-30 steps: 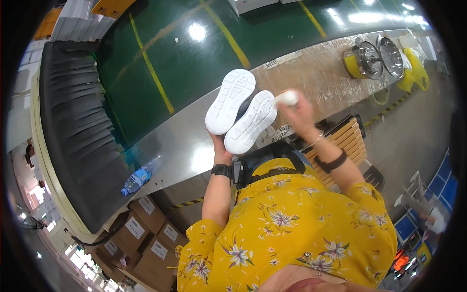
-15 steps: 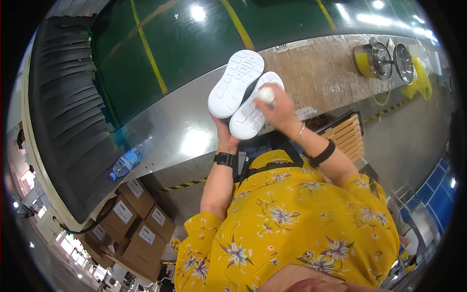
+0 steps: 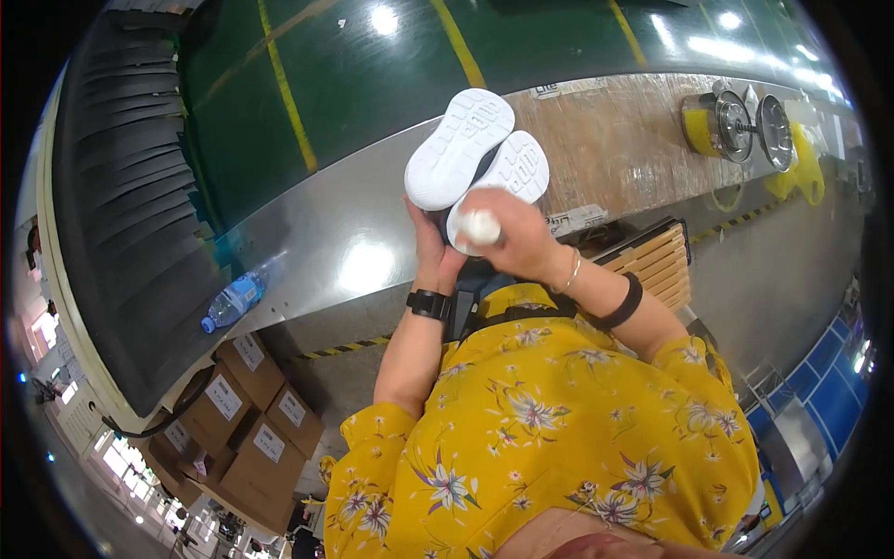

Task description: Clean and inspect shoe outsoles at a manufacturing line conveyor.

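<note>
Gripped from below at their near ends by the left hand (image 3: 430, 244), sole-up and side by side: left-side shoe (image 3: 460, 149) and right-side shoe (image 3: 521, 168), both white-soled, slanting toward far right. Held above the near part of a steel bench (image 3: 349, 219). Closed around a white rounded object (image 3: 480, 227), in the right hand (image 3: 517, 231), over the near end of the right-side shoe. Cannot tell whether touching the sole; blurred there. Noted on the left wrist: black wristwatch (image 3: 429, 305). To the left on the bench: clear bottle with blue label (image 3: 235, 301). Farther left: dark strip curtain (image 3: 121, 233). Near left, below bench height: stacked cartons (image 3: 265, 447). To the right: film-covered brown sheet (image 3: 605, 140), then round metal container (image 3: 722, 129) and yellow bag (image 3: 806, 158). Near right: slatted wooden seat (image 3: 652, 270). On the far side: green surface (image 3: 372, 74) with yellow lines.
</note>
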`<action>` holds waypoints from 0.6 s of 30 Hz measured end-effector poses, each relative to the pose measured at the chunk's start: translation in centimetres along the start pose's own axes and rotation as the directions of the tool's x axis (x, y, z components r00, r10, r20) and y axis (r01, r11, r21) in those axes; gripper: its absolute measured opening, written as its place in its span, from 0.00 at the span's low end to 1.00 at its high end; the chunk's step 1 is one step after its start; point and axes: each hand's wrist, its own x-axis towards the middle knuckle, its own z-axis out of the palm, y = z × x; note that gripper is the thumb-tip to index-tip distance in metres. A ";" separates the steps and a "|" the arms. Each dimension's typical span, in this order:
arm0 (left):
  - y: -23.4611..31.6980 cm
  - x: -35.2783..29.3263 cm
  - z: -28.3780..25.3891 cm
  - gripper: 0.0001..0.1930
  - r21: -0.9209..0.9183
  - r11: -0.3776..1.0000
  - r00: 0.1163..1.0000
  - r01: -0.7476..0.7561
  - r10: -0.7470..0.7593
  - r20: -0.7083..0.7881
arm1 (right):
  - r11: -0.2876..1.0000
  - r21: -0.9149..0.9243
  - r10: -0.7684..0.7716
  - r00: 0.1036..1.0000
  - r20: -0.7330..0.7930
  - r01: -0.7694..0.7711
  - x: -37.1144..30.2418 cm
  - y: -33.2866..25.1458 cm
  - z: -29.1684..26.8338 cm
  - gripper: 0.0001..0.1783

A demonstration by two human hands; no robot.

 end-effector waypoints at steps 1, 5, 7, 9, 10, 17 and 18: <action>0.4 -0.3 0.6 0.42 0.034 0.999 0.998 0.038 -0.036 -0.054 | 0.997 0.001 -0.072 0.997 0.038 0.072 -0.4 -0.5 0.2 0.20; 0.2 -0.2 0.4 0.41 -0.065 0.998 0.999 0.015 -0.013 0.032 | 0.993 -0.054 -0.098 0.993 0.072 0.102 -1.7 0.4 -2.3 0.20; 0.3 -0.3 1.2 0.42 -0.061 0.998 0.999 0.017 -0.015 0.030 | 0.993 -0.099 -0.060 0.995 0.080 0.068 -2.8 1.1 -3.7 0.20; 0.3 -0.2 1.4 0.42 -0.055 0.998 0.999 0.020 -0.018 0.029 | 0.982 -0.158 -0.090 0.992 0.093 0.104 -2.8 1.0 -3.9 0.20; 0.4 0.0 1.3 0.42 -0.050 0.999 0.999 0.022 -0.020 0.033 | 0.982 -0.161 -0.088 0.991 0.097 0.103 -2.3 0.6 -3.3 0.20; 0.8 -0.3 1.6 0.43 -0.053 0.998 1.000 0.024 -0.024 -0.013 | 0.966 -0.085 -0.226 0.959 0.168 0.242 -1.5 0.1 -2.5 0.21; 0.6 -0.4 1.9 0.43 -0.077 0.997 1.000 0.020 -0.021 -0.011 | 0.966 -0.083 -0.227 0.958 0.177 0.245 -1.9 0.4 -3.3 0.21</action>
